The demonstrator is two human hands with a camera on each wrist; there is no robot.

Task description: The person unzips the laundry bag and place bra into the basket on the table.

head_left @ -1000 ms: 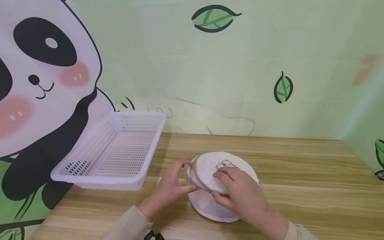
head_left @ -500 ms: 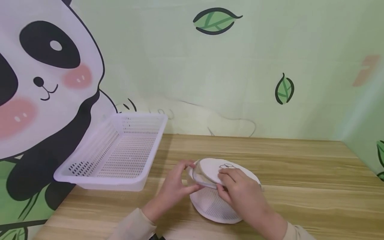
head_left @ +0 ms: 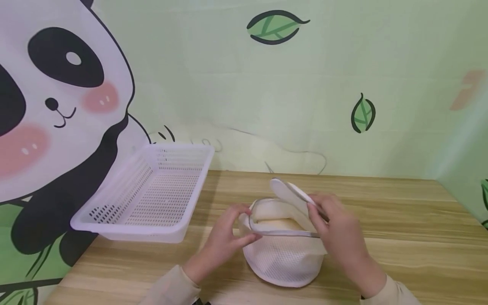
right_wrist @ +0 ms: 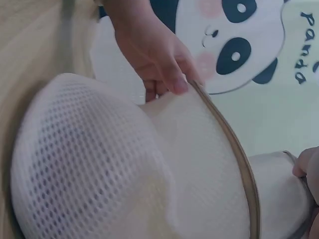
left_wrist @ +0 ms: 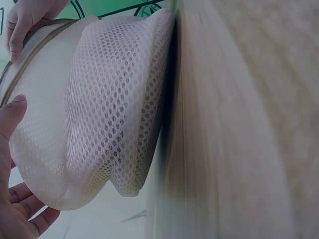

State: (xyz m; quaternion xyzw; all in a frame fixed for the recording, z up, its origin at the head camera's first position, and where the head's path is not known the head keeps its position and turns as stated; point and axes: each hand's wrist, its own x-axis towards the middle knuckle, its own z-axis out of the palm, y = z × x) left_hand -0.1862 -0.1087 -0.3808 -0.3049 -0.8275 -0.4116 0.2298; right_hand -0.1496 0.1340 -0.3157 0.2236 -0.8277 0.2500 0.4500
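A round white mesh laundry bag (head_left: 284, 260) stands on the table in the head view, its lid (head_left: 291, 194) lifted and tilted up at the far right. A grey-brown zip edge (right_wrist: 244, 174) runs round the rim. Inside shows something cream-coloured (head_left: 278, 223); whether it is lining or contents I cannot tell. My left hand (head_left: 225, 233) holds the rim on its left side, thumb in front and fingers behind. With thumb and fingers, my right hand (head_left: 341, 228) pinches the edge of the lid. The left wrist view shows the bag's mesh side up close.
A white perforated plastic basket (head_left: 164, 203) sits at the left of the wooden table (head_left: 404, 237). Behind the table rises a green backdrop (head_left: 213, 76) printed with a panda and leaves.
The lid has swung up from the top of the bag, raised by my right hand, which moved right. The bag's mouth now shows. My left hand stays at the rim.
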